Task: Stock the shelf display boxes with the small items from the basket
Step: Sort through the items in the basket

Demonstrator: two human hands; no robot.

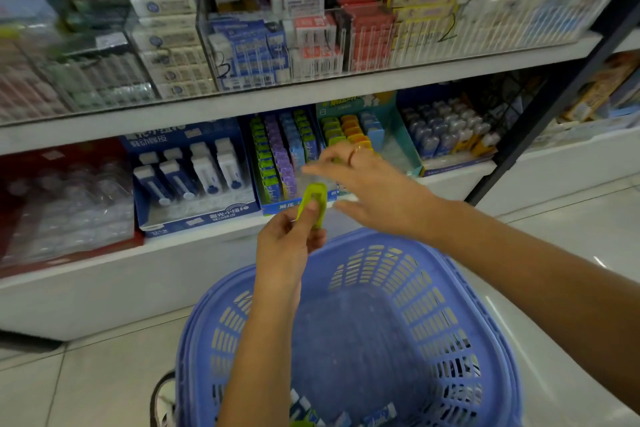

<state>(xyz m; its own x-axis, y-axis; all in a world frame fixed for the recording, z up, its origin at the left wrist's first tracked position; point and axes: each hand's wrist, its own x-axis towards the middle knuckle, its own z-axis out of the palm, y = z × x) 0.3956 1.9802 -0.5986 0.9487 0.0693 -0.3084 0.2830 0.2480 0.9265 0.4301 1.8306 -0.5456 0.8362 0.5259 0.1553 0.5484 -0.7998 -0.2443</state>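
- A lilac-blue plastic basket with slotted walls [433,322] stands on the pale tiled floor [104,374], nearest the camera. A few small blue-and-white packs [381,414] lie at its bottom near edge.
- Above the basket's far rim, the left hand [287,243] pinches a small lime-green plastic item [313,204] between thumb and curled fingers. The item stands upright above the knuckles.
- Just beyond and to the right, the right hand [363,184] is spread, with its fingers straight and pointing left, apart from the green item. Motion blur hides whether anything sits under its fingertips.
- Behind both hands, on the white lower shelf [207,253], stands a blue cardboard display box with rows of green, purple and blue packs [287,207]. A teal display box with green, orange and blue items [401,135] stands to its right.
- Farther up, a clear-fronted upper shelf [311,87] carries stacked small cartons.
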